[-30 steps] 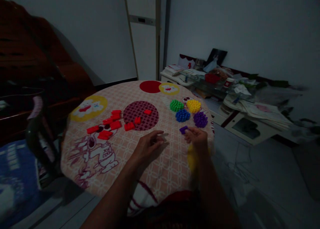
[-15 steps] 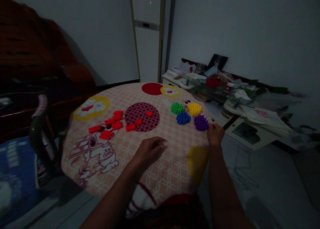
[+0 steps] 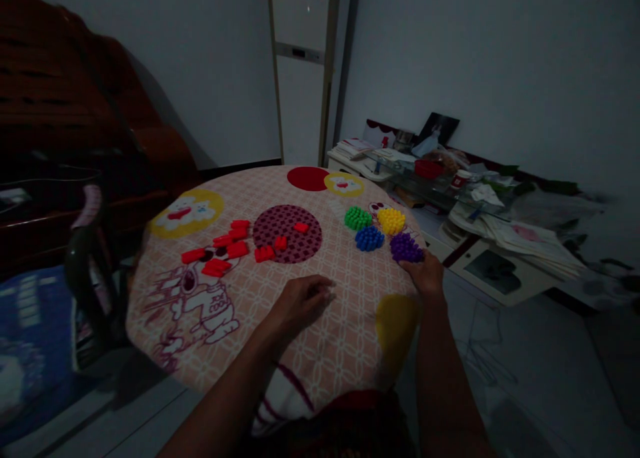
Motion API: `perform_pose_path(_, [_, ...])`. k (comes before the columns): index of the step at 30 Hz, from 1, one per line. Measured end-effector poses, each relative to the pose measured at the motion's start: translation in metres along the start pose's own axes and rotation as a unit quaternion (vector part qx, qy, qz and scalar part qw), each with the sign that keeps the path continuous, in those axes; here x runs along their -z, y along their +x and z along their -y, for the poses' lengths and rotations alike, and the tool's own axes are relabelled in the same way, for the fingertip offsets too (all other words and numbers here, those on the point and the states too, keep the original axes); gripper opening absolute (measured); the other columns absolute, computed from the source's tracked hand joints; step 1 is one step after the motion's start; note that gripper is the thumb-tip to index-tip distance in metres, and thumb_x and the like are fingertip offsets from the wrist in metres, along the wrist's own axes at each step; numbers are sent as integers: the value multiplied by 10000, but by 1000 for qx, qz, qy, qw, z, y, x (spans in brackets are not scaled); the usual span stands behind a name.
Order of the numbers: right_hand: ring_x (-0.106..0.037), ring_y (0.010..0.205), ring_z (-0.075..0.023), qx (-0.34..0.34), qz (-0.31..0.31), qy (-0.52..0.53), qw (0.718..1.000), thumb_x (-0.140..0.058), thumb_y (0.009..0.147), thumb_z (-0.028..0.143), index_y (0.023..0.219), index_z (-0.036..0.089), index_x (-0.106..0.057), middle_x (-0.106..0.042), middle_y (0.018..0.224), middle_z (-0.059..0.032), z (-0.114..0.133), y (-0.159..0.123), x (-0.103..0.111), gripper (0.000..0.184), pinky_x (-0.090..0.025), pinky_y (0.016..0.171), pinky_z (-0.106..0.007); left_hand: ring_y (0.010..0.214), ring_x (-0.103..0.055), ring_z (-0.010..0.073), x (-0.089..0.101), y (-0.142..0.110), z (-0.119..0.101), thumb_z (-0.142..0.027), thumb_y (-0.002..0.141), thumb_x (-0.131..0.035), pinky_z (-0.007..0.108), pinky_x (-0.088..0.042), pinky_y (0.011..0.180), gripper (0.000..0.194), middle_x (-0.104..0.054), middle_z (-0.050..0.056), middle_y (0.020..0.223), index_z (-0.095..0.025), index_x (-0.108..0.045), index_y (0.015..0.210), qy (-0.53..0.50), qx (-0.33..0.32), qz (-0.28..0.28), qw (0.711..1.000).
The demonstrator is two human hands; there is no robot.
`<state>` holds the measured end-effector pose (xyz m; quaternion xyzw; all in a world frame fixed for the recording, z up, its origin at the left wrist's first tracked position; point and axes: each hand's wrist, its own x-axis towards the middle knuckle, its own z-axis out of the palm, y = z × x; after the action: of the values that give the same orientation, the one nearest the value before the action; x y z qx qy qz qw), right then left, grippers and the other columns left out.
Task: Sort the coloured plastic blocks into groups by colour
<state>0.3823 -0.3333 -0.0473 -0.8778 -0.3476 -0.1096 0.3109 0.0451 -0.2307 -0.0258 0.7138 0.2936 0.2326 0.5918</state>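
My right hand [image 3: 426, 275] is at the table's right edge, its thumb along the near side of a purple knobbly cluster [image 3: 406, 247] and its other fingers closed behind it, partly hidden. Beside that cluster lie a blue one [image 3: 369, 239], a green one [image 3: 357, 218] and a yellow one [image 3: 391, 221], all bumpy like heaped beads. Near the middle of the table, my left hand [image 3: 305, 301] rests low with fingers curled together. A small pale glint shows at its fingertips, too small to name. Several red blocks [image 3: 237, 249] lie scattered farther left, apart from both hands.
A patterned cloth covers the round table [image 3: 345, 338]. A cluttered glass-topped cabinet [image 3: 480, 261] stands right of it, with papers [image 3: 537, 245] and a red bowl [image 3: 429, 169]. At left are a chair [image 3: 83, 271] and a wooden bench [image 3: 90, 105]. A tall white cabinet-like unit [image 3: 300, 105] stands behind.
My right hand has shifted slightly, and its thumb now reaches left along the front of the purple cluster. The left hand stays almost still. The whole view has moved a little.
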Motion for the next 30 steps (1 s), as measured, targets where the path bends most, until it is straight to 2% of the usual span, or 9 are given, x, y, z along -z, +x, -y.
perform_pose_path(3, [-638, 863, -281, -11, -5, -2, 1000, -786, 629, 489, 1027, 126, -658, -715, 948, -145, 4, -2, -3, 554, -477, 774, -375, 578, -536, 117, 0, 0, 1, -376, 804, -653, 227, -384, 528, 378, -663, 50, 737, -113, -727, 1066, 7, -4, 0, 1000])
perform_pose_path(8, [-644, 981, -343, -35, 3, -26, 999, -810, 648, 477, 1121, 63, -623, -694, 1048, -229, 18, -2, -4, 656, -478, 848, -412, 562, -520, 108, 1, 0, 1, -360, 813, -645, 221, -372, 521, 367, -650, 39, 717, -111, -723, 1070, 11, -5, 8, 1000])
perform_pose_path(14, [-617, 1065, -347, -61, 35, -34, 997, -786, 697, 452, 1258, 47, -570, -662, 1141, -235, 27, -5, 6, 725, -464, 906, -411, 575, -530, 110, 2, 3, 9, -353, 806, -649, 217, -381, 528, 353, -653, 29, 715, -122, -728, 1062, 32, -3, 4, 999])
perform_pose_path(17, [-579, 1125, -369, -41, -5, -22, 999, -761, 716, 528, 1377, 51, -494, -620, 1221, -251, 30, -15, 11, 858, -459, 930, -451, 586, -547, 112, 2, 5, 15, -338, 814, -636, 223, -397, 546, 342, -661, 28, 723, -121, -731, 1061, 42, -17, 0, 999])
perform_pose_path(20, [-580, 1131, -374, 30, -66, 29, 997, -674, 758, 644, 1301, 77, -589, -623, 1218, -247, 39, -29, 7, 790, -459, 954, -478, 627, -588, 129, 4, 7, 15, -318, 817, -630, 229, -424, 573, 326, -689, 37, 755, -123, -734, 1058, 62, -26, -13, 998])
perform_pose_path(22, [-641, 1006, -336, 69, -31, 100, 992, -627, 767, 678, 1153, 102, -688, -686, 1103, -210, 52, -37, 0, 696, -491, 911, -451, 694, -631, 146, 10, 9, 12, -293, 821, -626, 236, -460, 621, 300, -720, 47, 815, -132, -733, 1050, 80, -37, -23, 996])
perform_pose_path(26, [-685, 743, -259, 72, 153, 223, 960, -618, 757, 652, 974, 151, -762, -752, 850, -120, 76, -51, -21, 565, -529, 714, -361, 859, -680, 184, 35, 18, 3, -252, 822, -634, 267, -511, 770, 233, -749, 66, 958, -152, -733, 1009, 187, -92, -69, 975])
perform_pose_path(28, [-682, 705, -253, 62, 185, 228, 954, -614, 751, 624, 891, 168, -769, -748, 771, -98, 83, -55, -31, 502, -511, 673, -345, 870, -681, 195, 55, 26, 1, -244, 838, -625, 288, -522, 798, 206, -745, 72, 974, -158, -732, 992, 252, -97, -118, 956])
perform_pose_path(30, [-675, 693, -252, 53, 177, 220, 958, -600, 749, 599, 833, 178, -763, -743, 741, -88, 84, -58, -38, 459, -494, 667, -343, 912, -677, 213, 78, 37, 1, -229, 844, -628, 320, -531, 848, 204, -737, 87, 1000, -157, -727, 1007, 308, -87, -178, 931])
